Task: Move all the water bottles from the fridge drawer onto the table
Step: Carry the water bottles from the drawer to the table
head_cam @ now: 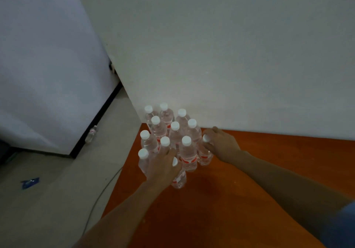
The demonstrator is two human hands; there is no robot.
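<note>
Head view: an orange worktop meets a white wall; left hand and right hand each grip a bottle among clustered water bottles.

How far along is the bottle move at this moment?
Done: a cluster of upright bottles already stands at the corner of the orange table. In hand: the left hand grips one bottle at the near edge, the right hand another at the right edge. Left: one bottle lies on the floor; the fridge drawer is not in view, so its contents cannot be judged.
</note>
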